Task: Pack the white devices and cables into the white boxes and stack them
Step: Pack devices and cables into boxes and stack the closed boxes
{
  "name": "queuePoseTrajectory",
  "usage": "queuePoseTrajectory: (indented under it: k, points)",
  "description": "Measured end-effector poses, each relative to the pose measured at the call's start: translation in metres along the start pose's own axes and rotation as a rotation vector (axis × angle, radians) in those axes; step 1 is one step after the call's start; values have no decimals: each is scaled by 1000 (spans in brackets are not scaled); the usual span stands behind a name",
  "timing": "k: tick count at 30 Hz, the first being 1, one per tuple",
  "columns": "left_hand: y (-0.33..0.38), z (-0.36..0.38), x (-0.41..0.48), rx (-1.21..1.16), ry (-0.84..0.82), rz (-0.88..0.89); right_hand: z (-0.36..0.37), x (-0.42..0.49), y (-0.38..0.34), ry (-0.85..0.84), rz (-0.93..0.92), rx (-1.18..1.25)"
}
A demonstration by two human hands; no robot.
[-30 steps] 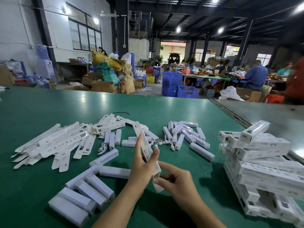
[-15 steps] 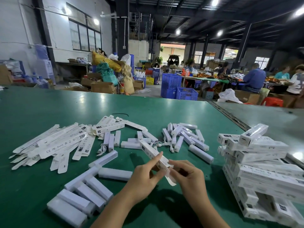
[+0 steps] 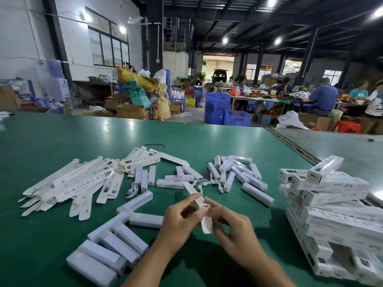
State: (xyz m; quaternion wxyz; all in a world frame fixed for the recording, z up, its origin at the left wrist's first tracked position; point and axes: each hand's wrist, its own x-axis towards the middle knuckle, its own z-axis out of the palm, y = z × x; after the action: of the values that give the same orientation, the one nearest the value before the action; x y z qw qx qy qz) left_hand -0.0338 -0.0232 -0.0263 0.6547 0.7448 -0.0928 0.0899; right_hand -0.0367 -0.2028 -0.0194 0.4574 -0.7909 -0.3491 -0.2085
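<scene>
We hold a slim white carton (image 3: pixel 191 190) just above the green table (image 3: pixel 186 139), close in front of us; our left hand (image 3: pixel 178 221) pinches it between thumb and curled fingers; our right hand (image 3: pixel 235 233) curls round its near end, where the open end flap (image 3: pixel 207 225) hangs down. Flat unfolded cartons (image 3: pixel 78 183) lie fanned out at the left; white bar-shaped devices (image 3: pixel 112 247) cluster at the near left; coiled white cables (image 3: pixel 132 190) lie beyond them; closed cartons (image 3: pixel 335 216) are stacked at the right.
</scene>
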Motion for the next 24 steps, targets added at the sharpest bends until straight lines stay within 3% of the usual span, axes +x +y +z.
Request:
queuePoseTrajectory:
  k: [2,5,9,13,24]
  points:
    - [-1,-2,2,-163,-52,-60,-3,2,2,-79,-58,-52]
    - [-1,-4,3,-303,-103,-121,0,3,5,-11,-97,-79]
    - [0,0,1,-277,-107,-129,3,2,4,170,-29,-98]
    - [2,7,0,-279,-87,-110,3,2,7,248,-36,-168]
    - [2,3,-1,-271,-74,-71,0,4,6,228,-117,-151]
